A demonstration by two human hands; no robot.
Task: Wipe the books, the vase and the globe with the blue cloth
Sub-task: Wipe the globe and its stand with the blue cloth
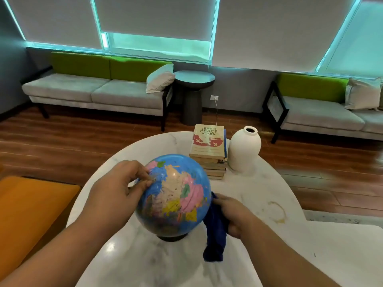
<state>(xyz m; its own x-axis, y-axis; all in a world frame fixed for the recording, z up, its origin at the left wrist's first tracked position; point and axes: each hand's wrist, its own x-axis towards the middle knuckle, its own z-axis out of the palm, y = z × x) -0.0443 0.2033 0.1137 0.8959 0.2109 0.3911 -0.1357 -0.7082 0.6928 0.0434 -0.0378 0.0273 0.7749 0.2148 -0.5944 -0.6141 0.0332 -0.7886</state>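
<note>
Hands (pixel 122 183) flank globe (pixel 174 195), right hand (pixel 232 214) gripping blue cloth (pixel 215 233)

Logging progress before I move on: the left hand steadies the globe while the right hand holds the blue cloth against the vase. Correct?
Not quite. The head view shows the right hand holding the blue cloth at the right side of the globe, not against the vase, which stands apart behind it, beside the books. The left hand does steady the globe.
</note>
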